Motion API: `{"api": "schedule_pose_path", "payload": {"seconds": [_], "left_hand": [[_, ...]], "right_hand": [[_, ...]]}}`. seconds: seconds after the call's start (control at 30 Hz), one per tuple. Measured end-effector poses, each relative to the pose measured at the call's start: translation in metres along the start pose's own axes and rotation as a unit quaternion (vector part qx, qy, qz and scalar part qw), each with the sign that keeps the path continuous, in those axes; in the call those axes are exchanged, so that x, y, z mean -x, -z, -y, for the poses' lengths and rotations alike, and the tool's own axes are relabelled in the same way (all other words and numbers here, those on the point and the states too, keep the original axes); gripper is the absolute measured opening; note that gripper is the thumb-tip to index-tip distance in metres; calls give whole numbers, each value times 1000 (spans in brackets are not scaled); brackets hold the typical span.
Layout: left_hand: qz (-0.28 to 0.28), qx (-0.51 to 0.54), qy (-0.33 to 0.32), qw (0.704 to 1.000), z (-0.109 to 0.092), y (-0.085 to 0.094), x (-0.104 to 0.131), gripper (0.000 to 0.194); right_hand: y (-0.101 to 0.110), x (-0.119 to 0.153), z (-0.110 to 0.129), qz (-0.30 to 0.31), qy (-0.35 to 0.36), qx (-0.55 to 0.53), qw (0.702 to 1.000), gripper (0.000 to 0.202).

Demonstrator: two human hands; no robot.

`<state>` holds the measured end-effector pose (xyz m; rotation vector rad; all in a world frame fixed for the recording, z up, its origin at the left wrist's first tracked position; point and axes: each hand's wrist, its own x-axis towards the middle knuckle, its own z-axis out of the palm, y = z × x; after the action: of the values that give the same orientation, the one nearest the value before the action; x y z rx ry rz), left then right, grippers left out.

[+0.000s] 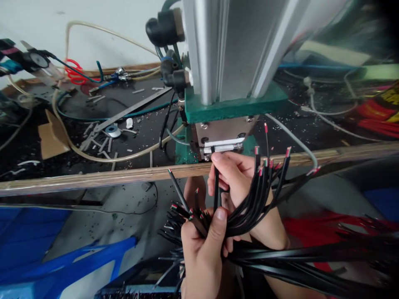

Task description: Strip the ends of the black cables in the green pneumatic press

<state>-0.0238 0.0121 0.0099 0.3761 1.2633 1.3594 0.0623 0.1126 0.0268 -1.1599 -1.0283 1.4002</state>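
My left hand [204, 249] is closed round a bundle of black cables [249, 211], its thumb pressing on top. Several cable ends fan out on both sides, some showing red, green and white cores. Between thumb and fingers my right hand [233, 174] pinches a single black cable [216, 187]. That cable's upper end is at the slot of a metal stripping press [222, 137], below its green plate [233, 101]; the tip is hidden there. More long black cables [299, 257] run off to the lower right.
A wooden bench edge [93, 176] runs across in front of me. On the bench top lie a steel ruler [134, 106], a roll of white tape [112, 131], a cardboard piece [52, 137], air hoses and offcuts. A blue plastic stool [77, 265] stands at lower left.
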Motion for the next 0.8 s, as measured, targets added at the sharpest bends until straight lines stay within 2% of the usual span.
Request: {"api": "schedule_pose_path", "payload": {"seconds": [0.1,0.3,0.47,0.6,0.7,0.8], "left_hand": [[28,-5,3,1000,0,3,-1,51],[31,-6,1,1000,3,6,-1,44],[23,5,-13,1000,0,4,-1,39],[47,-6,-8,999,-2,2,-2,55],[54,9,-17,998,-4,2,-2,46],[61,8,-1,998,-5,3,-2,48]], "right_hand": [[-2,0,4,-22,-25,-36,999,47],[3,-5,3,8,-64,-16,998,45],[0,-4,-5,-23,-37,-70,997,43],[-1,-1,-7,-10,-20,-62,998,48],[-1,-1,-4,-17,-14,-55,998,46],[-2,-2,-1,-19,-7,-54,998,42]]}}
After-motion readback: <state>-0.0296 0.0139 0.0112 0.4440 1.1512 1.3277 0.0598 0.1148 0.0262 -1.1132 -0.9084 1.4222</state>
